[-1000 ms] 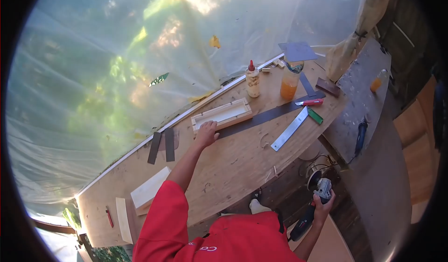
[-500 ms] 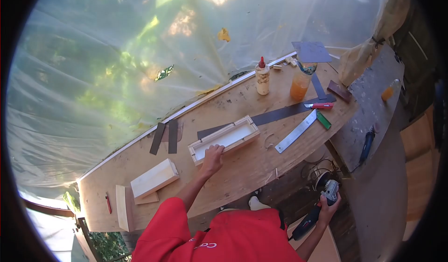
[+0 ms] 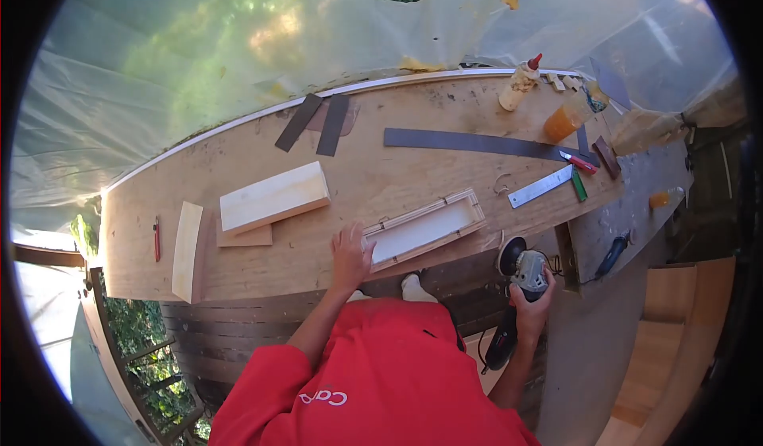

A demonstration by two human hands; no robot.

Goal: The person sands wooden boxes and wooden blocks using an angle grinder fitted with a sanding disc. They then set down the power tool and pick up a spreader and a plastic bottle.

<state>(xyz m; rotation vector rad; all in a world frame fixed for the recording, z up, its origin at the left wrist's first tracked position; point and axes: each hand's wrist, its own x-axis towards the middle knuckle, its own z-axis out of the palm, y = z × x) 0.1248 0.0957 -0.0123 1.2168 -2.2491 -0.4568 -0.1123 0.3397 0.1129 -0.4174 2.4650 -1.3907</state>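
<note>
A narrow open wooden box [image 3: 429,243] with a white inside lies at the bench's front edge. My left hand [image 3: 350,257] grips its left end, thumb by the rim and fingers on the outer side. My right hand [image 3: 532,309] is closed around an angle grinder [image 3: 528,273] with a grey head and black body. The grinder's round black disc [image 3: 511,255] faces the box's right end, apart from it. A pale wooden block or closed box [image 3: 274,197] rests on a thin board left of the far side of my left hand.
On the bench [image 3: 429,168] are sandpaper strips [image 3: 477,141], a glue bottle [image 3: 520,87], a jar of orange liquid [image 3: 564,119], a try square [image 3: 542,187], a utility knife [image 3: 580,162] and a red pencil-like tool [image 3: 156,239]. Plastic sheeting [image 3: 199,65] hangs behind.
The box has come nearer the front edge, and my left hand has shifted from its near wall to its left end. The grinder has risen toward the bench. The view has turned.
</note>
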